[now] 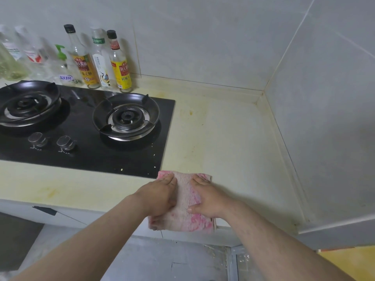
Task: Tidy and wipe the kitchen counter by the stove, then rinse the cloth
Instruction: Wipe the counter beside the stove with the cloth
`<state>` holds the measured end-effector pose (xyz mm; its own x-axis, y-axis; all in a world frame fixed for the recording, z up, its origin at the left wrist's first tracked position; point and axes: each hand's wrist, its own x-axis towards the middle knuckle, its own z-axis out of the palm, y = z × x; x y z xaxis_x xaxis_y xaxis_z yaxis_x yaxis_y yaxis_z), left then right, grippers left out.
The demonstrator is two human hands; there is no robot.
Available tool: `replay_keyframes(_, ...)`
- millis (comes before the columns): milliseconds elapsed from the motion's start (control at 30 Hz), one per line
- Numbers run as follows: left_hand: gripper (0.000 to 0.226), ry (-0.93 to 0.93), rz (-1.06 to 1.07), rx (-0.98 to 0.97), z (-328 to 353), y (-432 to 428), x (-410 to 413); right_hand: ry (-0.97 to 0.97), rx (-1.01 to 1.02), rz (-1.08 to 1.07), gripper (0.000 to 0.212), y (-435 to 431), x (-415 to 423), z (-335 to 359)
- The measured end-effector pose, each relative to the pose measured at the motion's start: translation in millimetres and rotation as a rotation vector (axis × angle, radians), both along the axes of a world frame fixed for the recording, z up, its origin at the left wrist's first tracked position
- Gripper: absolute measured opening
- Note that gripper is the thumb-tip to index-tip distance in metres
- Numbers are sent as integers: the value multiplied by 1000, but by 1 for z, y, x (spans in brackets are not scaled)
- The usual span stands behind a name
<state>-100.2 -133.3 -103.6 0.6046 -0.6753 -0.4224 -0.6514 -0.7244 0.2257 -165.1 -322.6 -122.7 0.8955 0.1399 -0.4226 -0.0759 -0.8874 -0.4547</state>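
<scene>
Front left of the surface (67,187): yellowish smear (48,191), not wiped off. Stove (87,153), black glass, two burners, two knobs (37,138); pale crumbs (121,169) along its front-right edge, so the stove side looks unfinished. Left hand (160,196) grips the left edge of the cloth (185,203), fingers on top, what looks like fingertips curled under the near corner. The cloth, pink and whitish, lies at the front edge of the surface just right of the stove corner, with its near part hanging over the edge. Right hand (210,199) lies flat on the cloth's right half, fingers straight, thumb splayed, pressing and not gripping. Further right the surface carries nothing, but a yellow spot (189,112) and a grimy back seam remain. Judgement: tidying looks done, wiping is midway, rinsing not begun; no sink in view. Writing, left to right, on the bottles lined against the tiled wall (203,37): far-left bottles (12,51) too blurred to read; green pump bottle (60,63) has blue characters, likely 蓝月亮; yellow-label bottle (82,61) seems 海天酱油; clear bottle (101,61) has a green neck band reading 方树叶 and a bird picture; right yellow-label bottle (120,63) reads 海天 with 鲜味 below.
</scene>
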Motion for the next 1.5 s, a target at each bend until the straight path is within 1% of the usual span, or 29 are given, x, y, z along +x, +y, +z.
replay_keyframes(133, 77, 0, -11, 4, -2, -8, 13, -14, 16, -19, 100, -6, 11, 3)
replay_keyframes(367, 90, 26, -15, 4, -5, -14, 34, -29, 9, -15, 100, -20, 27, -3)
replay_keyframes(967, 92, 21, 10, -13, -10, -51, 110, -99, 98, -45, 97, -54, 95, -12)
replay_keyframes(1500, 93, 14, 31, -14, -8, -77, 165, -104, 114, -61, 98, -78, 150, -8)
